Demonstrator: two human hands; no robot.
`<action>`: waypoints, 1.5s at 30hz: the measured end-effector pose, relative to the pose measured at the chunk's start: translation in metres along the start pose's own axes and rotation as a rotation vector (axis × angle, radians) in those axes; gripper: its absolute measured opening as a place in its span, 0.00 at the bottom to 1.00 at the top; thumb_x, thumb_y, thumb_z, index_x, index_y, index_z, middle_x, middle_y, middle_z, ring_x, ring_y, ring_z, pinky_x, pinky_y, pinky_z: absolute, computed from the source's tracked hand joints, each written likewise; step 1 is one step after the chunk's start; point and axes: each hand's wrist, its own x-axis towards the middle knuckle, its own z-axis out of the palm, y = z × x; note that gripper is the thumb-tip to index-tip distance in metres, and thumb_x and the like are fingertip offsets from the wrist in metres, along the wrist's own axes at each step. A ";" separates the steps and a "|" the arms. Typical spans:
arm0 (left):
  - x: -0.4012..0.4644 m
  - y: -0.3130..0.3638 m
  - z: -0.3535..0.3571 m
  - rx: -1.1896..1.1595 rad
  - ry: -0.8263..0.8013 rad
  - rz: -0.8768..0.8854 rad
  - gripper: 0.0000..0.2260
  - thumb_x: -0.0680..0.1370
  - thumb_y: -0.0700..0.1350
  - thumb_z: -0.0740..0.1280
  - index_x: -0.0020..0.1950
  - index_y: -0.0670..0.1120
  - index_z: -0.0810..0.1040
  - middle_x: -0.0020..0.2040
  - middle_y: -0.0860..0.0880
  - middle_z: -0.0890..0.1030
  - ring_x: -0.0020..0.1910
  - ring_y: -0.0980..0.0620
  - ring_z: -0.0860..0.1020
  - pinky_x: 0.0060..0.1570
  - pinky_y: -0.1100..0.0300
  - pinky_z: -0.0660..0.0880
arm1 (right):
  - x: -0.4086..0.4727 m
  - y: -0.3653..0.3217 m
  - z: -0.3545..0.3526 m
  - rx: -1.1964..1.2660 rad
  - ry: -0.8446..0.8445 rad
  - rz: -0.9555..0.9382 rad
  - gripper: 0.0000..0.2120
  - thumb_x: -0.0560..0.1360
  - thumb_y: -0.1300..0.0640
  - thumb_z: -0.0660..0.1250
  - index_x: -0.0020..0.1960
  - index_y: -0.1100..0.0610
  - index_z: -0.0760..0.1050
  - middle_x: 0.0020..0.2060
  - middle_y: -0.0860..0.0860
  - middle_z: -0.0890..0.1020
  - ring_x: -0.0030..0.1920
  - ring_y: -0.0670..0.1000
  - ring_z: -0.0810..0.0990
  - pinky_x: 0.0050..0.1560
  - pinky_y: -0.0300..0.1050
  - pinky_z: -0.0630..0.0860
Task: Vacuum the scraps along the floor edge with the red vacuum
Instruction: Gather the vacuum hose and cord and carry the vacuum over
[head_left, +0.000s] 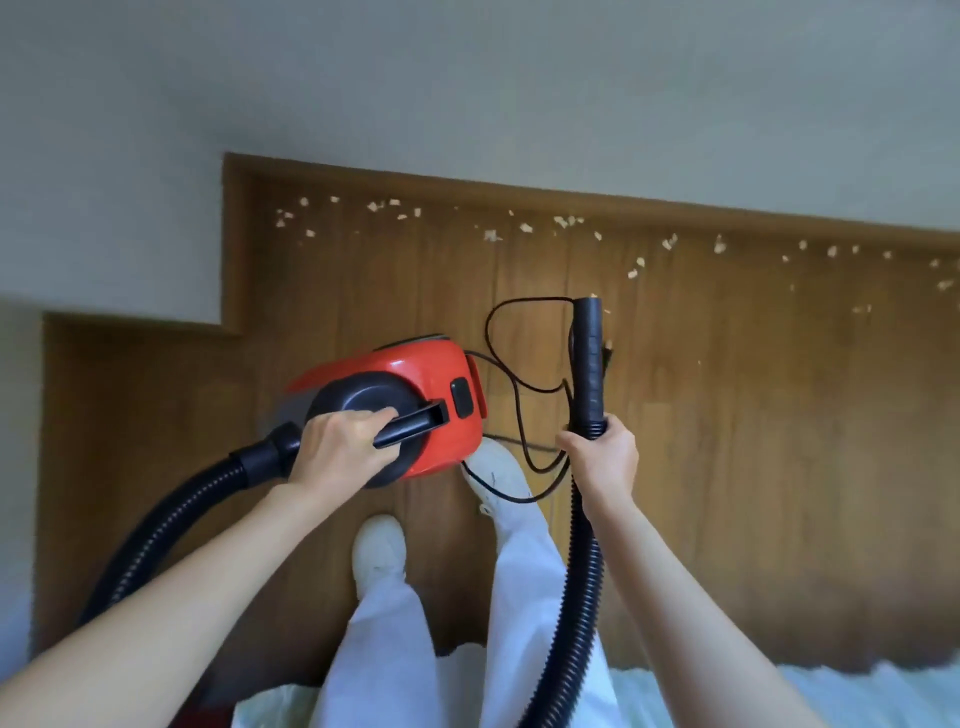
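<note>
My left hand (340, 449) grips the black carry handle of the red vacuum (415, 384), holding it above the wooden floor. My right hand (602, 457) grips the black nozzle tube (588, 358), which points away from me toward the wall. The ribbed black hose (582, 571) runs down from that hand and loops back to the vacuum's left side. Pale scraps (488, 235) lie scattered in a band along the brown baseboard (519, 189), from the left corner to the far right. The nozzle tip is short of the scraps.
A black power cord (511, 395) loops on the floor between the vacuum and the nozzle, partly over my right white shoe (493, 470). The grey wall (467, 78) steps outward at the left. Light plastic sheeting (857, 696) covers the floor behind my feet.
</note>
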 end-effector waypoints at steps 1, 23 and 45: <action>0.005 -0.001 0.006 0.003 -0.001 0.044 0.10 0.67 0.49 0.59 0.36 0.48 0.79 0.23 0.51 0.70 0.22 0.50 0.70 0.22 0.62 0.65 | 0.001 0.011 0.002 0.034 0.031 0.031 0.11 0.67 0.59 0.73 0.47 0.55 0.75 0.38 0.51 0.80 0.37 0.52 0.78 0.40 0.46 0.75; 0.029 0.049 0.087 0.049 -0.162 0.449 0.12 0.65 0.43 0.69 0.47 0.43 0.83 0.27 0.48 0.77 0.27 0.46 0.78 0.24 0.58 0.72 | 0.021 0.164 -0.108 0.407 0.655 0.339 0.11 0.68 0.58 0.72 0.50 0.54 0.77 0.44 0.49 0.81 0.43 0.52 0.79 0.46 0.44 0.73; 0.041 -0.014 0.107 0.016 -0.125 0.251 0.15 0.70 0.39 0.75 0.56 0.43 0.81 0.43 0.47 0.83 0.42 0.46 0.81 0.40 0.53 0.78 | 0.088 0.141 0.051 0.404 0.277 0.196 0.16 0.68 0.60 0.73 0.55 0.59 0.76 0.45 0.53 0.81 0.44 0.53 0.80 0.47 0.47 0.77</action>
